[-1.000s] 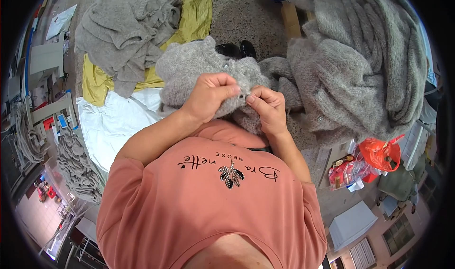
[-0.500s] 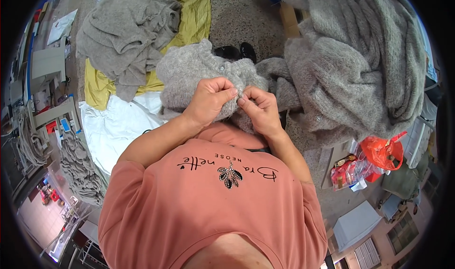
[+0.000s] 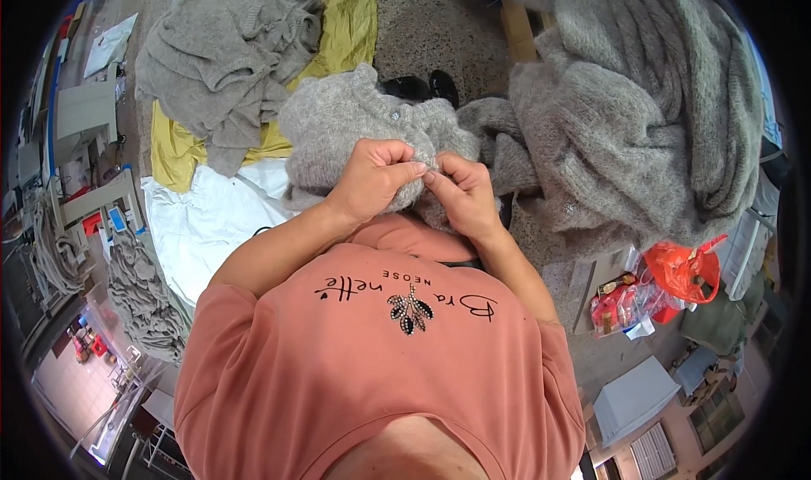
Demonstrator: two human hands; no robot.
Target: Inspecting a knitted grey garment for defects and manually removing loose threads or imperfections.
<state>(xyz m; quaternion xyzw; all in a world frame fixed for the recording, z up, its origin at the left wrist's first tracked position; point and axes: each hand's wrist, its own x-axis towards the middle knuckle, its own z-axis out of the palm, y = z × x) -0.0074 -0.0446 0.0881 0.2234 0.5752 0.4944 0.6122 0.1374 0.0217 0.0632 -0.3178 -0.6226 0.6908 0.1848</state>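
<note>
A fuzzy grey knitted garment (image 3: 334, 117) lies bunched across my lap, with a small shiny button-like piece (image 3: 394, 116) on it. My left hand (image 3: 378, 176) pinches a fold of the knit between thumb and forefinger. Close against it, my right hand (image 3: 460, 188) pinches the same spot, the thumb tips almost touching. Whatever small detail sits between the fingertips is too fine to make out. The garment's lower part is hidden behind my hands and forearms.
At the far left, a heap of grey knitwear (image 3: 228, 57) lies on yellow sheeting (image 3: 351, 24), beside a white sheet (image 3: 211, 226). A large grey knit pile (image 3: 625, 117) rises on the right, above a red plastic bag (image 3: 680, 273). Dark shoes (image 3: 441, 85) show beyond my lap.
Both hands keep their pinch on the knit in nearly the same place. The fingertips have shifted only slightly.
</note>
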